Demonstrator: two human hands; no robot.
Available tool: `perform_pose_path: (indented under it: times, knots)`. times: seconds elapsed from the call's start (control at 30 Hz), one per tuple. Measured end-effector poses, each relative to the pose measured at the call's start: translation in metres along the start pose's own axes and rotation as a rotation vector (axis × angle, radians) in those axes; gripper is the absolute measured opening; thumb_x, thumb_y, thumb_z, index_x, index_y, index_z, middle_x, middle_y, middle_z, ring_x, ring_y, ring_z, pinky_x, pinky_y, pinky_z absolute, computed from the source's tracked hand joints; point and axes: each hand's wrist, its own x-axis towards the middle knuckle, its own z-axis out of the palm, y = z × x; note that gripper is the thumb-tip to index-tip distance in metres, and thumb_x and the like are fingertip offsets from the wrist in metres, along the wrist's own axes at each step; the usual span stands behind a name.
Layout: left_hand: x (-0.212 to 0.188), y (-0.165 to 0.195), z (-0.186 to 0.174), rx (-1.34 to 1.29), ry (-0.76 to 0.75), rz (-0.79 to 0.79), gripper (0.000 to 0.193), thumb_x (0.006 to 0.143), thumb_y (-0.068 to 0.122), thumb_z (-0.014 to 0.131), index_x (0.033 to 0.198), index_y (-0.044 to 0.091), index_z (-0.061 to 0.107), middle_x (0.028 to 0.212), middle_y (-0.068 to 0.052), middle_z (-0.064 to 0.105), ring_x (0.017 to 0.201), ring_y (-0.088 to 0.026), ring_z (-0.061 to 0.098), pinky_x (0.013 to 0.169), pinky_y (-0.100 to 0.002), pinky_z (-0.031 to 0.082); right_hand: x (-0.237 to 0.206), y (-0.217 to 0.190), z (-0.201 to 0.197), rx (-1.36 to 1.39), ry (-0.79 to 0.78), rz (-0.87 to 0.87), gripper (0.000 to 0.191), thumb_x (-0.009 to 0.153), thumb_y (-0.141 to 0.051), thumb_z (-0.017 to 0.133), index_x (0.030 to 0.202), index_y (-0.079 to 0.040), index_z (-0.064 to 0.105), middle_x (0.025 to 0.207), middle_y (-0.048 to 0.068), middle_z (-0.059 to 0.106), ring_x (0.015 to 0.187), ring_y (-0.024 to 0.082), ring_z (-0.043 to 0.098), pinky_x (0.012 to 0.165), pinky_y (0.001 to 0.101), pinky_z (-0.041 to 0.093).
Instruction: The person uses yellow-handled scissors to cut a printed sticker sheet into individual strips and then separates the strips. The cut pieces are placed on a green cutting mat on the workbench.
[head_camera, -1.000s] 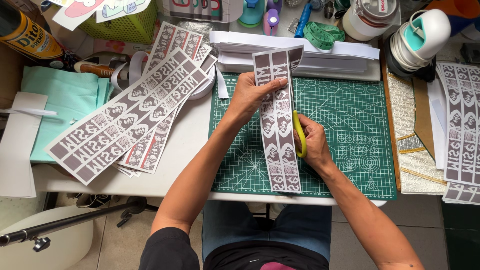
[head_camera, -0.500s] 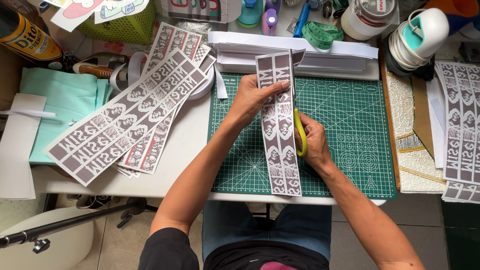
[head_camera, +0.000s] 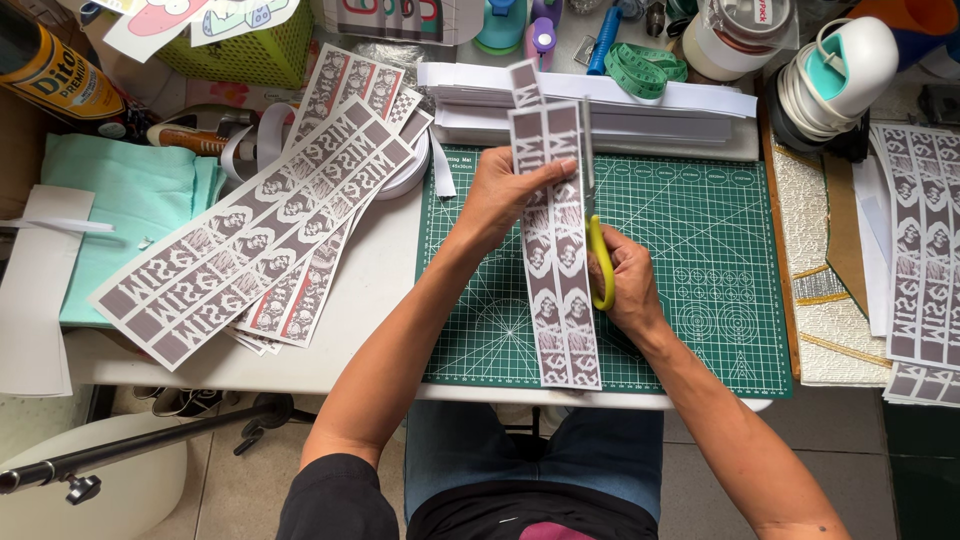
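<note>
My left hand (head_camera: 508, 192) pinches a long printed paper strip (head_camera: 556, 290), grey-brown with white patterns, held lengthwise above the green cutting mat (head_camera: 700, 250). In my right hand (head_camera: 628, 280) are yellow-handled scissors (head_camera: 596, 225), their blades running up along the strip's right edge toward its far end. The strip's near end hangs over the mat's front edge. A narrower offcut of the strip (head_camera: 524, 82) sticks out past my left fingers at the top.
A fan of similar printed strips (head_camera: 250, 240) lies left of the mat on the white table (head_camera: 380, 300). More strips (head_camera: 925, 240) lie at the right. White paper stack (head_camera: 640, 105), green measuring tape (head_camera: 640, 70), tape rolls and jars line the back. Mint cloth (head_camera: 120, 190) at left.
The scissors have advanced up the strip's right edge toward its far end, and my left hand has shifted slightly up the strip with it.
</note>
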Motion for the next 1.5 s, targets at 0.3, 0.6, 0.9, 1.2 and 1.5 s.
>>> perform_pose_path:
  times: [0.3,0.6,0.9,1.2,1.5]
  knots:
    - [0.005,-0.002,-0.023,0.090,0.226,0.163,0.025,0.094,0.027,0.076,0.096,0.001,0.076,0.081,-0.007,0.078,0.065,-0.012,0.073,0.059,-0.029,0.061,0.002,-0.014,-0.001,-0.002,0.031,-0.038,0.054,0.094,-0.039,0.077,0.128,-0.003,0.056,0.087,-0.005,0.048,0.074,0.003,0.051,0.061,0.0171,0.045]
    - [0.001,-0.006,0.005,0.301,-0.147,0.044,0.042,0.098,0.022,0.066,0.134,0.002,0.058,0.113,-0.013,0.075,0.093,-0.021,0.076,0.071,-0.034,0.067,0.006,-0.019,0.000,0.048,0.316,-0.031,0.034,0.098,-0.004,0.066,0.129,-0.004,0.052,0.087,0.001,0.065,0.067,0.005,0.063,0.055,0.0146,0.051]
    - [0.003,-0.013,-0.002,0.459,-0.191,0.216,0.072,0.097,0.006,0.068,0.156,0.006,0.027,0.106,-0.016,0.070,0.093,-0.025,0.076,0.078,-0.034,0.068,0.004,-0.011,-0.004,0.009,0.400,-0.131,0.031,0.107,-0.011,0.069,0.133,-0.001,0.056,0.096,0.003,0.056,0.073,0.004,0.053,0.061,0.0170,0.046]
    - [0.021,-0.013,-0.059,0.507,0.294,0.045,0.069,0.091,-0.001,0.056,0.154,0.006,0.028,0.101,-0.013,0.077,0.080,-0.017,0.078,0.067,-0.030,0.065,0.006,-0.028,0.002,0.012,0.234,0.009,0.038,0.100,-0.025,0.065,0.126,0.000,0.056,0.088,0.012,0.072,0.059,0.009,0.063,0.052,0.0187,0.050]
    - [0.021,-0.012,-0.058,-0.174,0.321,0.083,0.028,0.108,0.006,0.048,0.134,-0.005,0.050,0.099,-0.017,0.076,0.081,-0.017,0.076,0.072,-0.031,0.063,-0.001,-0.018,0.001,0.134,0.027,-0.037,0.046,0.102,-0.035,0.066,0.129,0.001,0.055,0.082,0.008,0.066,0.063,0.011,0.062,0.059,0.0215,0.053]
